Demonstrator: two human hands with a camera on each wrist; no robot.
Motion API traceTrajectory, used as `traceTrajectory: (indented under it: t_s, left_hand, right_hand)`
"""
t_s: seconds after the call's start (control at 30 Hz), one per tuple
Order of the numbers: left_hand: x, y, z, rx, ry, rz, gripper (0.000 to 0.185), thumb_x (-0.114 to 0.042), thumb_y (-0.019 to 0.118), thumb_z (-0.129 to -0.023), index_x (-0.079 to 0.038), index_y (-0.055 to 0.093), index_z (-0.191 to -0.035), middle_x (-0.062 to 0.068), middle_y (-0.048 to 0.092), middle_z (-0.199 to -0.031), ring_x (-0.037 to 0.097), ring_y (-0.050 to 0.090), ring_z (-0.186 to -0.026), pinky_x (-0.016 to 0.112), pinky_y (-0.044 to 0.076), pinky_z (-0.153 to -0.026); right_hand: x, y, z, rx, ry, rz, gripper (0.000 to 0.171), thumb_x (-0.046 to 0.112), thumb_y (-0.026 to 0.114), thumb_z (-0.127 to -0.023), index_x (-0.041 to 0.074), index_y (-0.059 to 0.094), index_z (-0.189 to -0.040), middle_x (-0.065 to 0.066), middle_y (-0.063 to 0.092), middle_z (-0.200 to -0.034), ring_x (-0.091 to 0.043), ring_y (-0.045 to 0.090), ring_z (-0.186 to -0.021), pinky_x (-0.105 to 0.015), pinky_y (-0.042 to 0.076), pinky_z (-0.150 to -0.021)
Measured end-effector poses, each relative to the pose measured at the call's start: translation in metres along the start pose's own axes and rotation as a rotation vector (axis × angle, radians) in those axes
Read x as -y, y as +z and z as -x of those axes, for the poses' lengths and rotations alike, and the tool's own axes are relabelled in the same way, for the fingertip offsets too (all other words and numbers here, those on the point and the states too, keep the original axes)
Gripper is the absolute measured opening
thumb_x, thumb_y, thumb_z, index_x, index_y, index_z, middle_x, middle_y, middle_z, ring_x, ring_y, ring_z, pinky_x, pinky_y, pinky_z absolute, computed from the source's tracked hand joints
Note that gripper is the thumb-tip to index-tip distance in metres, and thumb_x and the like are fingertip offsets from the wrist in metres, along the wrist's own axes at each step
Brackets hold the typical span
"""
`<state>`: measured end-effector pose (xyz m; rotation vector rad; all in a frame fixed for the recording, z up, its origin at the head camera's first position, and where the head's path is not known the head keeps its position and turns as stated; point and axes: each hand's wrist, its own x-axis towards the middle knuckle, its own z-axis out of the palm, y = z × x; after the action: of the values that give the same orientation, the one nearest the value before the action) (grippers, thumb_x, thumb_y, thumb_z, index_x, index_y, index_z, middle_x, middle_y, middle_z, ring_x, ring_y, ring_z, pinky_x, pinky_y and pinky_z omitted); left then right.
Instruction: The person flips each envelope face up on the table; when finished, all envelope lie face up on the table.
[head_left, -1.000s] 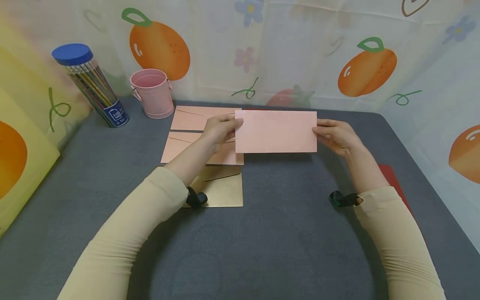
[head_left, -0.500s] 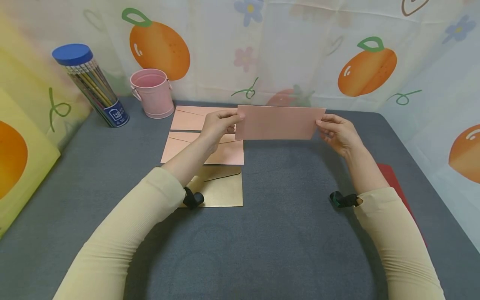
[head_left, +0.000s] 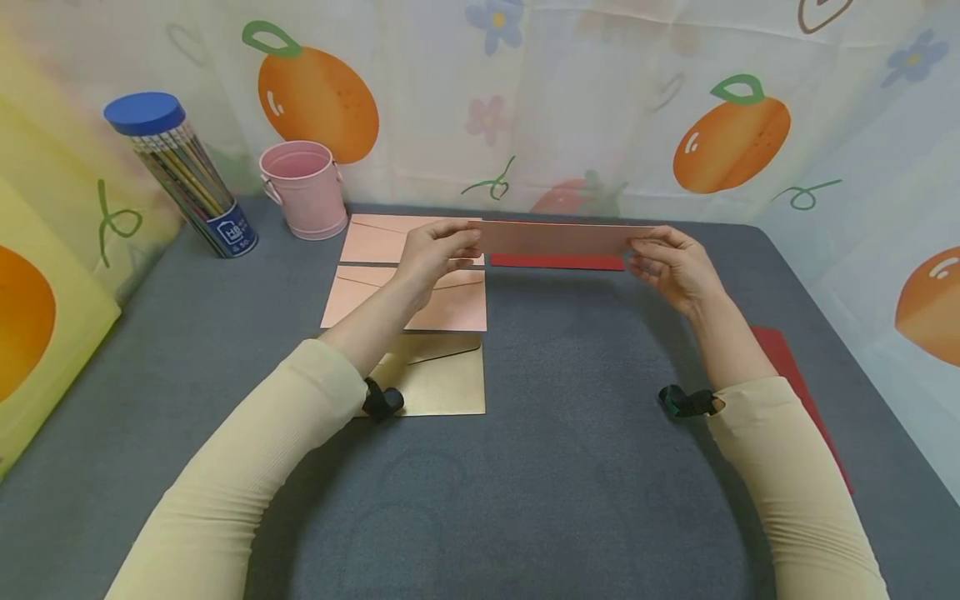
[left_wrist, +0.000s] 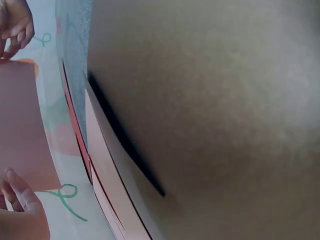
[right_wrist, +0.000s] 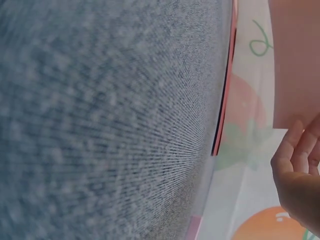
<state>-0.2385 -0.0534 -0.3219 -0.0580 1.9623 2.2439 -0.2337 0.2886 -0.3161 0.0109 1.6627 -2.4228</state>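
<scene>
I see long cream-yellow ribbed sleeves on both arms, reaching the wrists. A small black-and-green camera clip sits under each cuff. My left hand (head_left: pixel 435 254) and right hand (head_left: pixel 671 265) are bare.

A home craft corner: a grey felt-covered table (head_left: pixel 525 467) with fruit-print curtains (head_left: pixel 570 100) behind, a tube of pencils (head_left: pixel 183 171), a pink pail (head_left: pixel 303 190) and paper envelopes (head_left: pixel 420 304)

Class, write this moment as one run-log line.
left hand: pinches pink envelope | right hand: pinches other end | envelope: above red envelope, off table
</scene>
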Motion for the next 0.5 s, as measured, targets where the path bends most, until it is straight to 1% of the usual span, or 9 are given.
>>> traceTrajectory:
  t_s: [0.1,0.17,0.27,0.3,0.4,0.43,0.5]
  left_hand:
    - [0.0013,-0.0009,0.0008,0.025,0.004,0.03,0.032,-0.01,0.061,-0.095,0.002,0.062,-0.125,-0.001,0.068,-0.092,0.012,0.07,-0.084,0.018,0.058,-0.077]
    - [0.0021,-0.0014,0.0017,0.037,0.0,0.075,0.032,-0.009,0.055,-0.096,0.005,0.062,-0.123,0.002,0.066,-0.095,0.016,0.069,-0.09,0.019,0.057,-0.08]
    - [0.0034,-0.0025,0.0024,0.049,-0.008,0.146,0.033,-0.014,0.045,-0.095,0.003,0.062,-0.117,0.003,0.061,-0.097,0.018,0.067,-0.091,0.024,0.055,-0.09]
    - [0.0036,-0.0026,0.0025,0.044,-0.015,0.169,0.031,-0.016,0.045,-0.095,0.001,0.064,-0.113,0.004,0.058,-0.096,0.018,0.067,-0.09,0.024,0.055,-0.089]
    - [0.0029,-0.0023,0.0021,0.015,-0.051,0.206,0.022,-0.02,0.051,-0.095,-0.005,0.068,-0.1,0.003,0.054,-0.097,0.017,0.068,-0.087,0.024,0.058,-0.085]
    - [0.0025,-0.0021,0.002,0.0,-0.068,0.212,0.018,-0.018,0.055,-0.095,-0.006,0.068,-0.097,0.003,0.055,-0.097,0.017,0.069,-0.085,0.022,0.058,-0.082]
    - [0.0023,-0.0017,0.0013,-0.03,-0.109,0.212,0.013,-0.015,0.062,-0.092,-0.005,0.068,-0.099,0.005,0.057,-0.1,0.017,0.069,-0.084,0.018,0.059,-0.073]
  right_hand:
    - [-0.0007,-0.0004,-0.0001,0.022,0.013,0.022,0.017,0.0,0.063,-0.093,0.012,0.074,-0.095,0.0,0.077,-0.092,-0.015,0.074,-0.082,-0.027,0.061,-0.08]
    - [-0.0012,-0.0001,-0.0001,0.026,0.021,0.042,0.016,0.001,0.063,-0.093,0.011,0.075,-0.097,0.0,0.078,-0.093,-0.014,0.075,-0.086,-0.026,0.061,-0.082]
    - [-0.0022,-0.0001,0.0006,0.012,0.033,0.057,0.016,0.001,0.064,-0.092,0.009,0.077,-0.097,0.002,0.076,-0.1,-0.014,0.075,-0.086,-0.025,0.061,-0.082]
    - [-0.0026,-0.0002,0.0007,0.009,0.036,0.056,0.016,0.001,0.064,-0.093,0.009,0.077,-0.098,0.002,0.075,-0.102,-0.014,0.075,-0.086,-0.025,0.061,-0.082]
    - [-0.0045,-0.0005,0.0,-0.011,0.043,0.093,0.018,0.003,0.063,-0.094,0.01,0.079,-0.099,0.004,0.072,-0.109,-0.013,0.075,-0.086,-0.026,0.061,-0.081]
    - [-0.005,-0.0006,-0.0002,-0.008,0.051,0.105,0.018,0.004,0.062,-0.094,0.01,0.079,-0.1,0.004,0.07,-0.111,-0.013,0.075,-0.087,-0.026,0.061,-0.082]
    - [-0.006,-0.0006,-0.0016,-0.006,0.063,0.137,0.019,0.006,0.061,-0.096,0.011,0.079,-0.1,0.005,0.069,-0.112,-0.012,0.074,-0.087,-0.026,0.061,-0.081]
